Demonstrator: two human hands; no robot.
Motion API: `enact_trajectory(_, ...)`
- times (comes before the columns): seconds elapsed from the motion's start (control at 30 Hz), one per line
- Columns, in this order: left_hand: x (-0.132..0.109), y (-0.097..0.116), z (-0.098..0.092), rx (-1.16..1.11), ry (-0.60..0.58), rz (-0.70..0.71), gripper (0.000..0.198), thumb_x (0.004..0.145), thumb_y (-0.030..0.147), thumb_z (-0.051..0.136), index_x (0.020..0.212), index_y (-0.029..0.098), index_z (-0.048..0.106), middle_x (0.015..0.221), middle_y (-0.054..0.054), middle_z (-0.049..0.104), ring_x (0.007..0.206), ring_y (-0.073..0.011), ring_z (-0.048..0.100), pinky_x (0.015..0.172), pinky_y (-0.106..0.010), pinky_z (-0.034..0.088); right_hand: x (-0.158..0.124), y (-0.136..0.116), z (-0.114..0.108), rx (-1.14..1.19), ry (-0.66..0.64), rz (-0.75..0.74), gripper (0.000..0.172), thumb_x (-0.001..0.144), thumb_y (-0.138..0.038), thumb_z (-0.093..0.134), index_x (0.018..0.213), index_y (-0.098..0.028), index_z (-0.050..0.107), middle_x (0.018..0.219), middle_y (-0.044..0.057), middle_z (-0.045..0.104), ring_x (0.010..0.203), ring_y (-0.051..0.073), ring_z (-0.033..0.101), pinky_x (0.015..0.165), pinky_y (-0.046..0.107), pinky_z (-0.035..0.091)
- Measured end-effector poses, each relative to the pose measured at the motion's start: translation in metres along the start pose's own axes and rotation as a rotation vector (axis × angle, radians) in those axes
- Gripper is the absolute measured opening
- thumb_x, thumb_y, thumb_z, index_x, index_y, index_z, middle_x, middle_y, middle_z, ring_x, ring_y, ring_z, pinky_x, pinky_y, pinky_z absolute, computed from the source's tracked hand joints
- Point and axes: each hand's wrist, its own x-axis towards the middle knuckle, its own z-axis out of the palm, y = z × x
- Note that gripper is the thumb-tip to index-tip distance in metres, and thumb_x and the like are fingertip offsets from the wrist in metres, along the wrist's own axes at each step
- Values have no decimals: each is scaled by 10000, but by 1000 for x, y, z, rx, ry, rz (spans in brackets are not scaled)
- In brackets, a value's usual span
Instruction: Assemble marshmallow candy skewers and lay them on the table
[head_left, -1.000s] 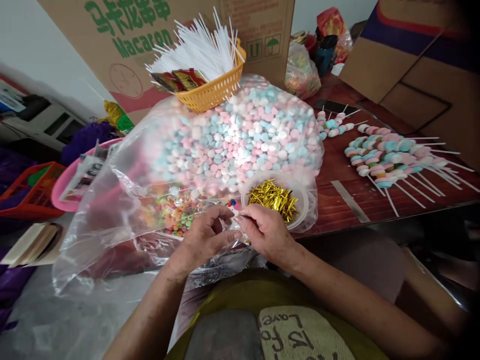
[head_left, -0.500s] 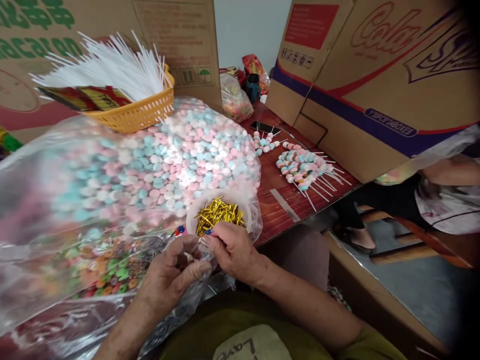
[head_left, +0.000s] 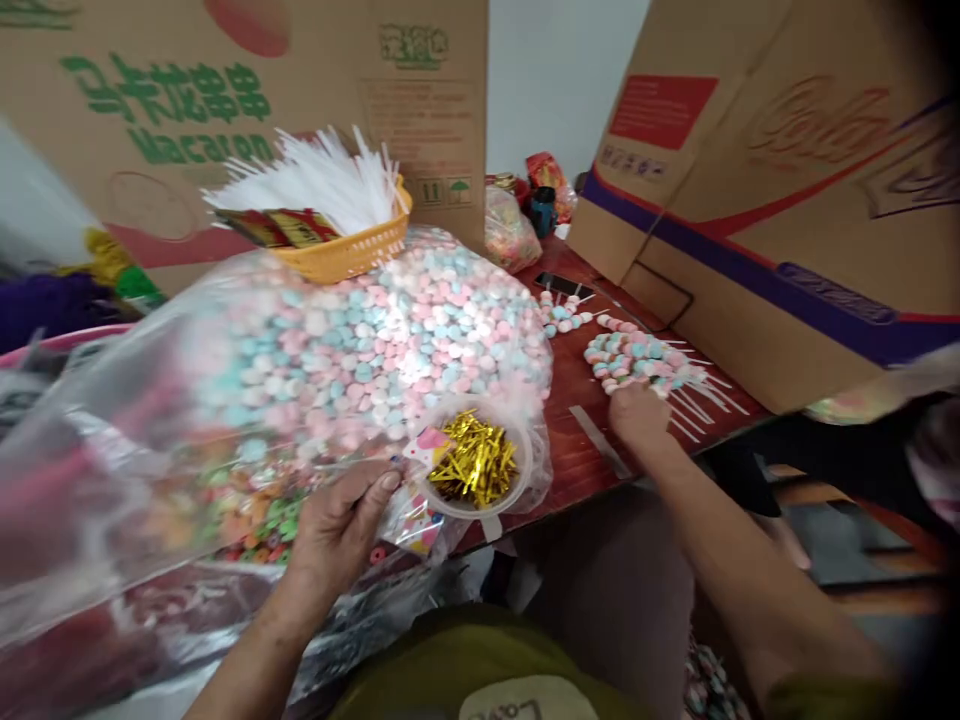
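Note:
My left hand [head_left: 346, 520] pinches the edge of a small clear plastic bag [head_left: 420, 515] with a colourful print, beside a round tub [head_left: 527, 470]. Gold twist ties [head_left: 474, 465] fill the tub. My right hand [head_left: 640, 415] reaches to the near edge of a pile of candy skewers [head_left: 637, 358], pink, white and blue sweets on white sticks. Its fingers are hidden against the pile, and I cannot make out whether they grip a skewer. A large clear bag of pastel candies [head_left: 360, 340] lies left of the tub, with colourful ring candies [head_left: 262, 515] nearer me.
A yellow basket [head_left: 349, 258] of white sticks [head_left: 322, 185] rests on the candy bag. Cardboard boxes [head_left: 420, 130] stand behind and at the right [head_left: 720, 200]. A phone [head_left: 562, 285] lies on the red table [head_left: 559, 455]. Another person's leg shows at the right.
My right hand has left my left hand and moved right to the skewer pile. My left hand keeps the small bag, which now shows more openly beside the tub. The view has shifted.

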Motion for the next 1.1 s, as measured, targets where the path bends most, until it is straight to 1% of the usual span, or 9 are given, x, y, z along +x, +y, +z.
enact_trajectory(0.1,3,-1,-10,58,-2,137,159,877,260,554,872,198,701,823,-29,742,755,-157,680,692,-259,535,3,2,12,108,41,-30,232,905,-266,500,993,-83,613,1019,133,618,924,216,599,807,405,494)
enact_trajectory(0.17,5,0,-17,74,-21,206,141,885,213,543,882,199,683,817,-30,735,765,-148,675,703,-260,526,-5,4,12,215,80,-155,225,892,-193,434,892,-80,628,949,154,632,901,227,604,798,385,488)
enact_trajectory(0.27,7,0,-23,77,-36,264,123,884,178,541,895,205,661,841,-30,733,795,-146,675,721,-270,512,-35,2,-1,374,161,-343,234,910,-244,390,945,-151,602,970,92,640,931,199,601,821,328,489)
enact_trajectory(0.33,9,1,-24,79,-58,264,133,886,166,537,928,212,654,876,-34,735,830,-150,674,726,-275,506,-63,-5,-17,495,265,-519,208,924,-290,405,991,-189,573,961,56,642,906,179,610,819,306,495)
enact_trajectory(0.4,11,3,-25,72,-86,271,156,889,159,531,973,220,647,922,-41,736,851,-152,668,726,-280,502,-87,-16,-36,586,443,-787,147,914,-241,444,998,-198,556,925,46,643,860,170,623,810,302,503)
enact_trajectory(0.5,13,6,-27,57,-86,319,168,894,153,522,999,227,631,949,-46,734,830,-148,659,720,-290,497,-106,-29,-55,513,655,-1052,167,882,-129,464,1021,-183,539,911,68,644,838,180,636,764,301,524)
enact_trajectory(0.63,15,7,-35,73,-84,393,124,894,162,523,960,216,614,881,-41,731,748,-141,643,690,-295,493,-109,-28,-57,353,657,-1121,266,823,-34,474,1058,-146,530,980,138,636,872,220,640,745,328,541)
enact_trajectory(0.83,20,9,-45,62,-190,502,103,899,182,514,946,203,603,826,-32,728,670,-128,622,621,-264,482,-108,-16,-62,233,662,-1148,326,780,-2,456,1061,-143,543,1005,149,636,904,244,636,729,343,540)
enact_trajectory(1.1,23,14,-44,148,-240,353,144,909,218,516,947,207,655,776,-15,713,654,-113,605,590,-224,465,-111,-14,-69,227,723,-1234,294,805,-16,474,1055,-153,544,936,126,638,848,234,624,686,343,528)
